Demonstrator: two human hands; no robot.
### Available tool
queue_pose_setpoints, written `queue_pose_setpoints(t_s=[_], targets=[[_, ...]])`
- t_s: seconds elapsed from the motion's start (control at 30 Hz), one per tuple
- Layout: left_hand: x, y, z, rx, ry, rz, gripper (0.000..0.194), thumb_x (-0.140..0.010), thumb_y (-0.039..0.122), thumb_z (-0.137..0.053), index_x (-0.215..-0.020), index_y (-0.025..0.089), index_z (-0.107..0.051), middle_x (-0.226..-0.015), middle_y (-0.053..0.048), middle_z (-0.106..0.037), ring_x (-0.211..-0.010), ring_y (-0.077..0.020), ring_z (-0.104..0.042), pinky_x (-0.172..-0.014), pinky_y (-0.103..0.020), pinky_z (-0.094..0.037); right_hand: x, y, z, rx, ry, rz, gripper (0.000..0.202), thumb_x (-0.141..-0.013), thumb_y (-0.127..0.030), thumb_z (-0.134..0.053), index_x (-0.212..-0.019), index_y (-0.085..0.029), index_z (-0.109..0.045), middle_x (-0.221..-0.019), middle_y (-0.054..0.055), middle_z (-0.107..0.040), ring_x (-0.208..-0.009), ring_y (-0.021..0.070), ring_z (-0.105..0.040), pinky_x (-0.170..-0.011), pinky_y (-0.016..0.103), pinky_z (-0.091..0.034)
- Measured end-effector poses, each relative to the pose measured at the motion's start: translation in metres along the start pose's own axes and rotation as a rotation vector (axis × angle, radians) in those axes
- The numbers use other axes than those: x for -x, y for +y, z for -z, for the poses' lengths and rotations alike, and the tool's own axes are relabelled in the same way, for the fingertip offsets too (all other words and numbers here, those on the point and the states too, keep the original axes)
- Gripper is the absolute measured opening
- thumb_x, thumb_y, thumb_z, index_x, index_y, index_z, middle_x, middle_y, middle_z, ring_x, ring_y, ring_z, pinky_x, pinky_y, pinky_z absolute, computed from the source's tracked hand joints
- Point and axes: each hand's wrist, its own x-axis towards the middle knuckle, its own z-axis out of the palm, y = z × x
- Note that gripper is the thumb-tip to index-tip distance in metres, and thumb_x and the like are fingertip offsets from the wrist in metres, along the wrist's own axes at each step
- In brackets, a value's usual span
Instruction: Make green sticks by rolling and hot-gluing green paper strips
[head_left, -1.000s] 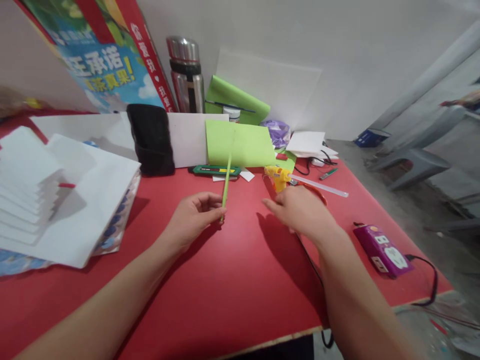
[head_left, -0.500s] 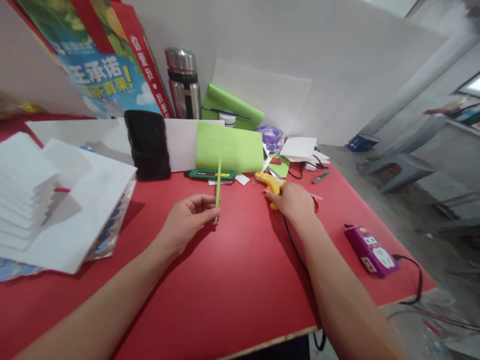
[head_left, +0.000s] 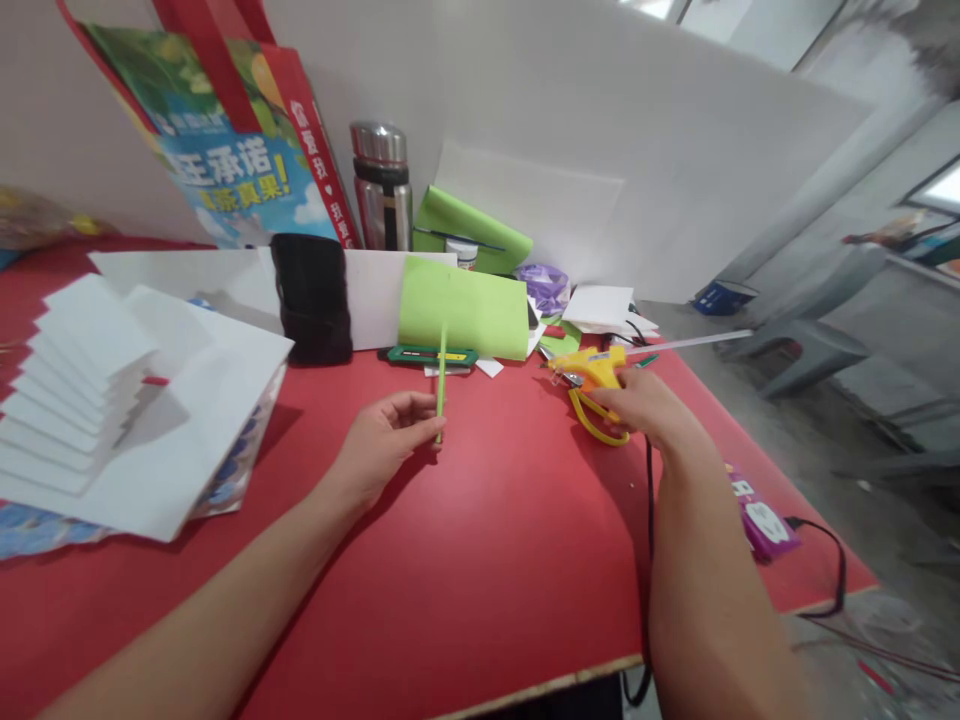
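Observation:
My left hand pinches a thin light-green paper strip between thumb and fingers, and the strip points up and away over the table. In my right hand is a yellow hot glue gun, gripped by its handle, nozzle to the left. A long translucent glue stick sticks out of its back, and a black cord hangs from it. Just under the gun is a tool with a yellow looped handle and a metal part, partly hidden by the gun and hand.
Ahead on the red table lie a green utility knife, green paper and a black pouch. White cut sheets fill the left. A steel flask stands behind. A purple power strip is at right.
My right hand has raised the glue gun and brought it to the right, uncovering the yellow-handled tool. My left hand keeps the strip in nearly the same place. The view has shifted slightly.

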Motion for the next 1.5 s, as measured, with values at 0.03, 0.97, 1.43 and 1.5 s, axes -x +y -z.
queue_pose_setpoints(t_s=[0.03, 0.97, 1.43, 1.5], targets=[[0.000, 0.000, 0.000, 0.004, -0.001, 0.001, 0.041, -0.060, 0.033, -0.092, -0.090, 0.015, -0.070, -0.073, -0.001, -0.069, -0.059, -0.0160, -0.066, -0.058, -0.032, -0.057, 0.001, 0.000, 0.001, -0.181, -0.001, 0.018, 0.017, -0.070, -0.028, -0.072, -0.082, -0.021, -0.062, -0.066, 0.006, -0.069, -0.057, 0.0228, -0.067, -0.051, 0.032, -0.051], [0.000, 0.004, 0.002, 0.035, 0.040, -0.016, 0.036, -0.061, 0.031, -0.091, -0.087, 0.015, -0.072, -0.070, -0.001, -0.069, -0.057, -0.0149, -0.064, -0.054, -0.030, -0.054, 0.062, -0.057, -0.080, -0.669, -0.437, 0.512, 0.054, -0.085, -0.068, -0.069, -0.067, -0.017, -0.066, -0.061, 0.004, -0.067, -0.052, 0.0141, -0.065, -0.053, 0.025, -0.052], [0.000, 0.004, 0.001, 0.032, 0.019, -0.011, 0.034, -0.063, 0.029, -0.091, -0.088, 0.016, -0.073, -0.074, -0.001, -0.070, -0.059, -0.0145, -0.065, -0.057, -0.030, -0.054, 0.061, -0.056, -0.079, -0.582, -0.403, 0.539, 0.054, -0.088, -0.068, -0.066, -0.064, -0.018, -0.066, -0.054, 0.003, -0.065, -0.049, 0.0141, -0.063, -0.054, 0.026, -0.052], [0.000, 0.004, 0.001, 0.037, 0.023, -0.015, 0.034, -0.062, 0.029, -0.091, -0.088, 0.016, -0.073, -0.074, -0.001, -0.070, -0.059, -0.0146, -0.065, -0.057, -0.030, -0.054, 0.061, -0.056, -0.079, -0.564, -0.400, 0.538, 0.055, -0.089, -0.068, -0.065, -0.064, -0.019, -0.065, -0.054, 0.003, -0.065, -0.050, 0.0143, -0.063, -0.055, 0.026, -0.052]])
